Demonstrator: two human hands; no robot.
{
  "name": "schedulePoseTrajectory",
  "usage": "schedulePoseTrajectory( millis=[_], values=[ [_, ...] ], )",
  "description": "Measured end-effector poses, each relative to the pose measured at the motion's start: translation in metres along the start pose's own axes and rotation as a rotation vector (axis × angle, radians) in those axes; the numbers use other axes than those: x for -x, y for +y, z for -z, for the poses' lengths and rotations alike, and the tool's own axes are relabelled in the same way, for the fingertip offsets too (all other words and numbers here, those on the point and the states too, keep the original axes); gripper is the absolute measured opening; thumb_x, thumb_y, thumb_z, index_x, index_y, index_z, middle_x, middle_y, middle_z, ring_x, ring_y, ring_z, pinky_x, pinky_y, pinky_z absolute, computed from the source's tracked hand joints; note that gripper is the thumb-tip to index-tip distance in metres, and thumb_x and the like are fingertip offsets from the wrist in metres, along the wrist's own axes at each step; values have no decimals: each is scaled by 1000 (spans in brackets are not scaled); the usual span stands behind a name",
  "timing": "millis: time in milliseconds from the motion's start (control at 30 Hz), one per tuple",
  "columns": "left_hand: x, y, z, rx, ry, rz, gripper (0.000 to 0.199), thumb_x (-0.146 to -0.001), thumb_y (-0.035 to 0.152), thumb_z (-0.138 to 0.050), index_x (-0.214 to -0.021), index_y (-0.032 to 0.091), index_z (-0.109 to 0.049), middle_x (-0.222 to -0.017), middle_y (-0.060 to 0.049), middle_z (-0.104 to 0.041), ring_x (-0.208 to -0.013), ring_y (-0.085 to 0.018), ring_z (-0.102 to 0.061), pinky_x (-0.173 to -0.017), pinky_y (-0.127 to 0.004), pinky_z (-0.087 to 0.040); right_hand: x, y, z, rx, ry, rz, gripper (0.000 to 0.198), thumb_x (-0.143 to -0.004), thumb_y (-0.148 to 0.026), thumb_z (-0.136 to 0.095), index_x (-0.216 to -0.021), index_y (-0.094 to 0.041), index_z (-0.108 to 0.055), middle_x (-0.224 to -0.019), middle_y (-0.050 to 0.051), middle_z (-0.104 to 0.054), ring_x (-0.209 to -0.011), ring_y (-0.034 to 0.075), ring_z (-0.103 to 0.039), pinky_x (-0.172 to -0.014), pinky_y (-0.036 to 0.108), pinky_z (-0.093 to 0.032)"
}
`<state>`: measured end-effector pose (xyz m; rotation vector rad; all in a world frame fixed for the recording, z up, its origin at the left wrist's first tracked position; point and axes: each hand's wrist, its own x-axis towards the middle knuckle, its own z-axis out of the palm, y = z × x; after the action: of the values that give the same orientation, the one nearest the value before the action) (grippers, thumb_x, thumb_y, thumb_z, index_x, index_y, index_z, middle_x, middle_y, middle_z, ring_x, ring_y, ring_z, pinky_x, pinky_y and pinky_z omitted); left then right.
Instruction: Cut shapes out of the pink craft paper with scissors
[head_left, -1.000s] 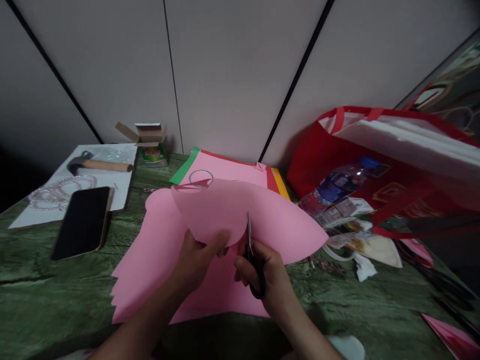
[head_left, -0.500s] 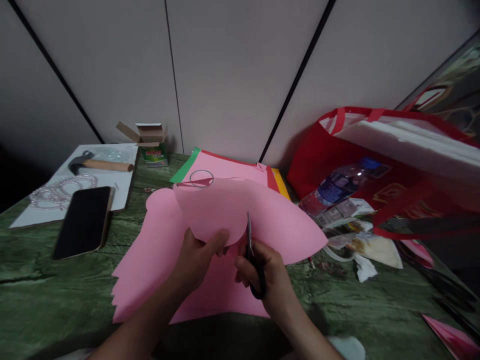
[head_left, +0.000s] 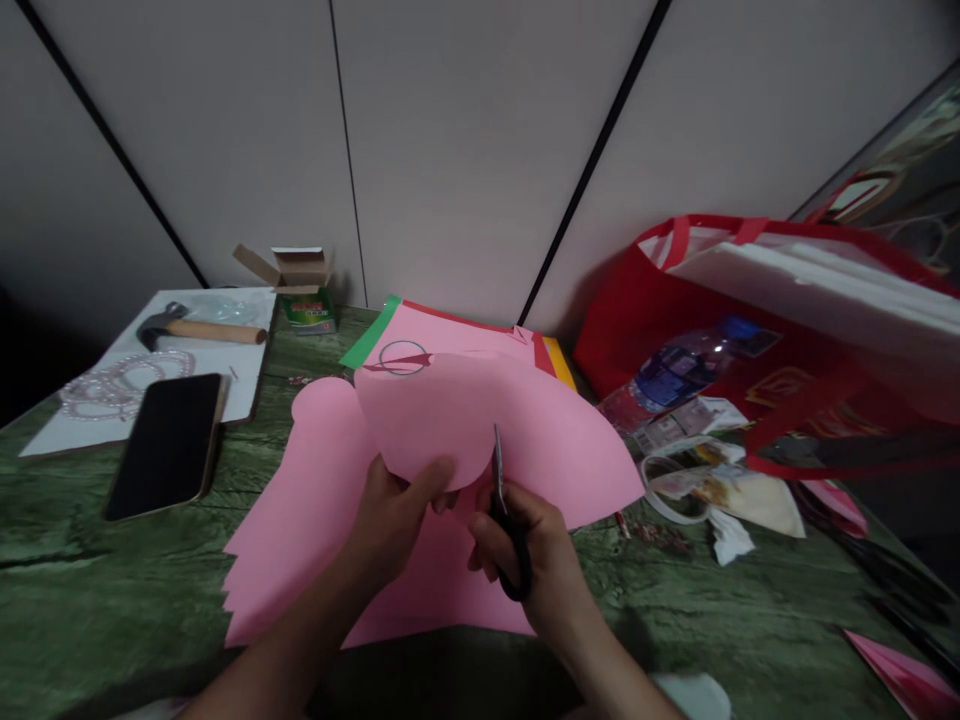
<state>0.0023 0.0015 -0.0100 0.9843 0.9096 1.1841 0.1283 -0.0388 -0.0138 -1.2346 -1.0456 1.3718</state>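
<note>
Between both hands is a sheet of pink paper (head_left: 555,430) with a curved cut edge, raised over other pink sheets (head_left: 322,510). My left hand (head_left: 401,515) pinches its near rounded edge, thumb on top and fingers underneath. Black-handled scissors (head_left: 510,540) are in my right hand (head_left: 536,545), with fingers wrapped round the handles. Their blades point away from me, at the inner end of the cut in the pink paper; part of the lower blade is hidden by the sheet.
Left, a phone (head_left: 166,445), a hammer (head_left: 202,328) and clear beads (head_left: 124,385) lie on or beside a white board (head_left: 236,390). Behind is a small open box (head_left: 309,305). Right stand a red bag (head_left: 630,290) and a bottle (head_left: 675,370), near scraps and a tape roll (head_left: 675,500).
The sheet's right tip has shifted slightly left and down. Both hands stay almost in place, with the scissors still at the cut.
</note>
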Motion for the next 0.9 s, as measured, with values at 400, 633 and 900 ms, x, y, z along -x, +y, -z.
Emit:
schedulePoseTrajectory(
  millis=[400,633,900],
  values=[
    [11,9,-7,-275,49,76,26,-73,32,-60,-50,19,-55,-42,2,-56,-42,-14,-55,-43,-24,-45,0,-5,-7,-25,-45,10,28,-60,-35,-74,-63,-19,-51,-50,-5,-52,-41,9,-45,-39,21,-38],
    [12,5,-7,-351,0,20,9,-71,26,-61,-70,18,-66,-69,-1,-70,-69,-18,-64,-62,-26,-51,-4,-2,1,-3,5,119,27,-60,-30,-76,-64,-18,-52,-54,-6,-46,-49,9,-39,-45,21,-33],
    [11,9,-6,-348,-25,35,11,-72,27,-63,-78,18,-65,-83,-2,-71,-81,-18,-64,-68,-27,-51,-3,0,5,-14,-38,107,28,-60,-31,-76,-69,-19,-52,-59,-5,-48,-54,11,-41,-49,23,-33]
  ],
)
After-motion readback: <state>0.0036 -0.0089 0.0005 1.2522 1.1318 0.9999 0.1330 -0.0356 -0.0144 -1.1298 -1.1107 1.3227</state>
